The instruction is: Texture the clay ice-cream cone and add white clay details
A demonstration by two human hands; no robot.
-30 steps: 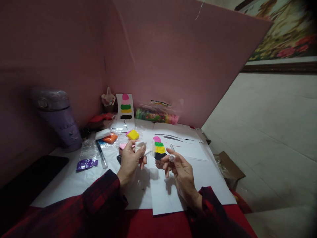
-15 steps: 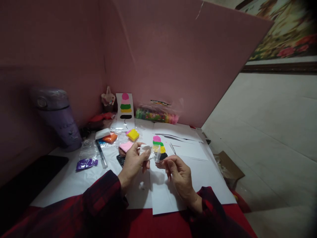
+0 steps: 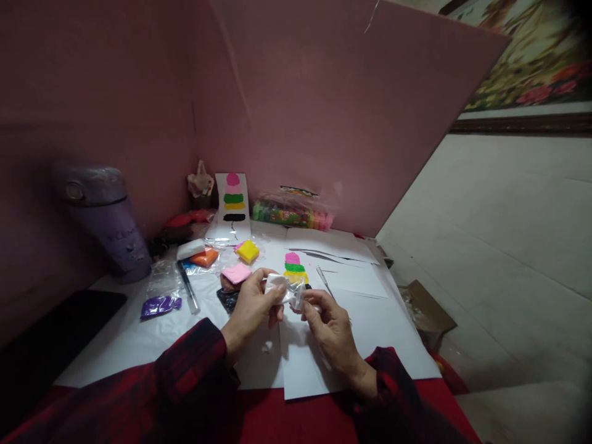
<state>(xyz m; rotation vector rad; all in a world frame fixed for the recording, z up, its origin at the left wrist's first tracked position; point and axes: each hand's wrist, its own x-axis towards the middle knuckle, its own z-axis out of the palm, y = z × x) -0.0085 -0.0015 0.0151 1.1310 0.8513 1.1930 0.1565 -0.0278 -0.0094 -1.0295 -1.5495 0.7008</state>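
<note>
— State of the left hand (image 3: 250, 307)?
— Closed, thumb and fingers gripping a soft white square block (image 3: 274, 288) at its edge. A crinkled clear plastic wrapper (image 3: 296, 287) extends from the block toward the other side.
— And the right hand (image 3: 337, 333)?
— Fingertips pinched together on the near end of the wrapper. Whether they also hold anything smaller cannot be told.
— Location of the block?
— Raised between the hands, above the white paper sheet (image 3: 303, 376). Beyond it lies a pink, green and yellow banded shape (image 3: 295, 267), its lower part mostly hidden.
— Nearby items?
— Right of that shape, a slim silver pen-like tool (image 3: 324, 279). By the left hand, a flat pale pink block (image 3: 237, 273) and a shiny black packet (image 3: 226, 300). Nearer the wearer, a small white scrap (image 3: 267, 347) on the white surface
</note>
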